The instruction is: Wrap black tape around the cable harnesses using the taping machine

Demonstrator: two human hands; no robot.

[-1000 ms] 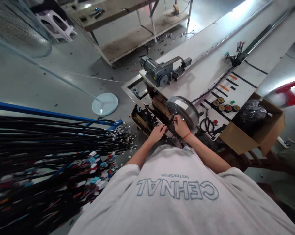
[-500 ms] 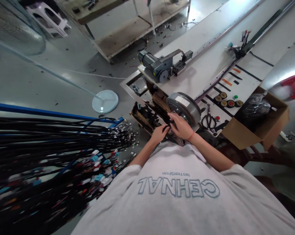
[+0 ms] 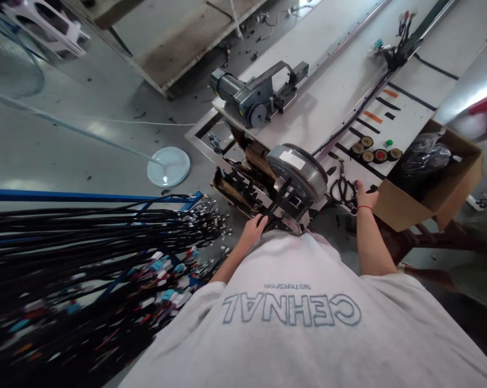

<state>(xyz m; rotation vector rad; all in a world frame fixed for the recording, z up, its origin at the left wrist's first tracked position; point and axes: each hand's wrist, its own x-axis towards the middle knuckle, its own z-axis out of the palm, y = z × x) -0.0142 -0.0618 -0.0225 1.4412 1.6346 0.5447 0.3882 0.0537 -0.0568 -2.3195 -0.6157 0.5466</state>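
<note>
While the left hand pinches a black strip beside the roll, the right hand's grip, near scissors, is unclear.
Cardboard box: crumpled plastic; worn tray: black pieces.

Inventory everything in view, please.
Table: 1, white, upper right
Wheel: 1, grey, table end
Held strip: 1, black, at wheel
Motor: 1, grey, on table
Scissors: 1, black, on table
Rolls: 5, black-edged, on table
Carton: 1, brown, right
Cables: many, mostly black, left
Stool: 1, pinkish, top left
Shelving: 1, brownish, top
Disc: 1, pale, left floor
Bystander: 1, green clothing, right
Shirt: 1, white, bottom
Left hand: 1, bare, on strip
Right hand: 1, bare, table edge
</note>
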